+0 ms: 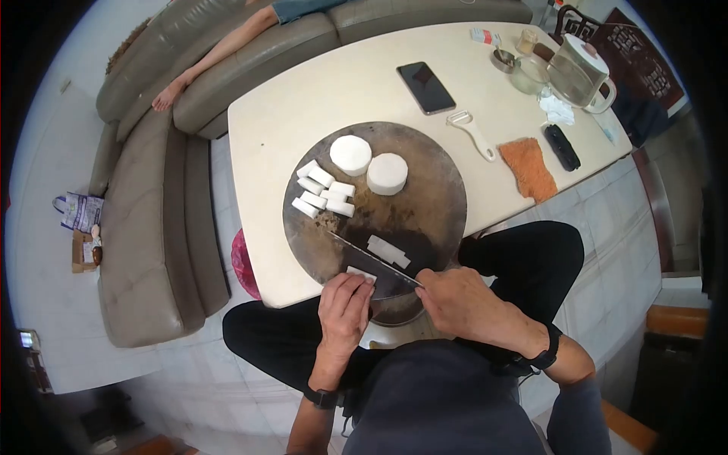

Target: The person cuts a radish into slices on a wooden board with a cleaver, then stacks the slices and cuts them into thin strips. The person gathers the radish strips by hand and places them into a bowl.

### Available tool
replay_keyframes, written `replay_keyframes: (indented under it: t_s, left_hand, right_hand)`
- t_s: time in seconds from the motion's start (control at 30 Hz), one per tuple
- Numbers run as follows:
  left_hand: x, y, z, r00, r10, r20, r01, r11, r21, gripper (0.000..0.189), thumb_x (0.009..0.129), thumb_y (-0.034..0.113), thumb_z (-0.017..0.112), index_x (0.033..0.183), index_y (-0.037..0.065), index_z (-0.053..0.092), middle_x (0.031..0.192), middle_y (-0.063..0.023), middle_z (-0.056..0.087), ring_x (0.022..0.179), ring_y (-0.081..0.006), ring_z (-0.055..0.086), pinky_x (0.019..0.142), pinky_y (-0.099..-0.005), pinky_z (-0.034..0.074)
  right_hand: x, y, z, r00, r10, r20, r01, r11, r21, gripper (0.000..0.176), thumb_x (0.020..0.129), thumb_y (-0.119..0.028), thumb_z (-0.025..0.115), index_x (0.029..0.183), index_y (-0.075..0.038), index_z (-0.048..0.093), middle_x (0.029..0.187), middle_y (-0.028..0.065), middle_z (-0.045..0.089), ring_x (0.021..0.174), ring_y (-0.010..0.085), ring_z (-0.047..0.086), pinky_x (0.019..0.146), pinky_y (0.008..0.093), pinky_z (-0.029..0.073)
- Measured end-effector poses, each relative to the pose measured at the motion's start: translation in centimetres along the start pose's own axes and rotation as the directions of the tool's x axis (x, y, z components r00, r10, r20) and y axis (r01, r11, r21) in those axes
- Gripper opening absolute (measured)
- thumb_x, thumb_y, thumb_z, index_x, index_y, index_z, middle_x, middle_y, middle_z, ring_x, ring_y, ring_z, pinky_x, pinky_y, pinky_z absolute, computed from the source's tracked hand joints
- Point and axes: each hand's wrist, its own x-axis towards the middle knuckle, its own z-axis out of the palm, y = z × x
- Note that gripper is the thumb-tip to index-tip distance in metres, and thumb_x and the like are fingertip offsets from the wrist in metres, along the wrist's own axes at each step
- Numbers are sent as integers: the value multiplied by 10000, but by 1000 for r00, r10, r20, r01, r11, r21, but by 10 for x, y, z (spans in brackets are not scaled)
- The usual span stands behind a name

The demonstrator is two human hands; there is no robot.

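My right hand grips the handle of a cleaver, whose wide dark blade slants across the near part of a round chopping board. My left hand has its fingers bent and pressed on a white radish piece at the near side of the blade. Just beyond the blade lie flat radish slices. Two thick radish rounds sit toward the back of the board, beside a group of several cut radish sticks. The fingers partly hide the held piece.
On the cream table lie a phone, a white peeler, an orange cloth and a black object. A jug and a glass bowl stand far right. Another person's leg rests on the sofa.
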Motion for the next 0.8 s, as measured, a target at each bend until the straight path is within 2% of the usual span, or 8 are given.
replay_keyframes:
  t_s: [0.1,0.17,0.2,0.27,0.37,0.47,0.67,0.8]
  left_hand:
    - [-1,-2,5,999,2,-50,-3,999,-38,218,677,-78,742,875,-16,675,902,-136,629,876,-333,625,753,-396,530]
    - [-3,-5,8,998,-2,-65,-1,999,-48,216,665,-71,738,867,-23,674,904,-136,626,876,-330,621,760,-394,528]
    - [-5,-7,8,996,-2,-87,-3,998,-58,216,654,-64,733,859,-30,674,907,-135,623,876,-327,617,767,-392,525]
    - [-13,-13,12,997,-8,-78,2,998,-69,205,643,-61,731,837,-32,669,894,-141,620,858,-333,614,766,-399,523]
    - [-17,-16,14,997,-6,-78,0,997,-78,188,625,-56,724,801,-34,661,874,-149,614,829,-344,609,770,-415,517]
    - [-14,-15,14,997,-9,-74,3,998,-69,180,618,-58,711,790,-36,658,870,-152,611,815,-351,606,782,-429,512]
    - [-12,-14,11,998,-30,-48,27,998,-61,174,614,-70,694,781,-42,655,879,-151,616,810,-347,609,794,-436,507]
    - [-14,-14,14,995,-64,-77,57,994,-92,192,603,-78,697,789,-48,661,850,-141,622,814,-339,613,792,-426,507]
  right_hand:
    - [-1,-4,2,1000,-31,1,31,1000,-5,106,807,-67,581,818,16,516,654,197,594,601,382,612,557,460,481]
    - [-5,-10,3,998,-27,52,32,994,-103,126,737,-37,603,802,12,507,666,171,589,590,341,622,519,418,491]
    - [-7,-12,3,998,-22,55,27,995,-96,126,737,-37,603,802,12,507,666,171,589,590,341,622,519,418,491]
    - [-10,-15,2,991,-105,78,113,987,-115,146,710,-20,615,802,13,507,674,149,576,586,306,627,485,373,489]
    - [-11,-21,2,986,-112,121,133,975,-180,168,697,-8,622,822,34,518,679,146,572,589,287,628,485,349,490]
    - [-11,-23,3,983,-109,146,131,979,-153,251,689,-19,650,855,26,468,706,168,551,579,324,608,487,385,459]
    - [-3,-27,-6,961,-105,257,154,971,-180,267,679,-24,663,846,42,465,709,172,558,583,302,625,489,363,473]
    - [10,-25,-14,951,-79,300,124,983,-135,174,704,-20,644,815,75,549,684,194,608,623,307,666,506,358,512]
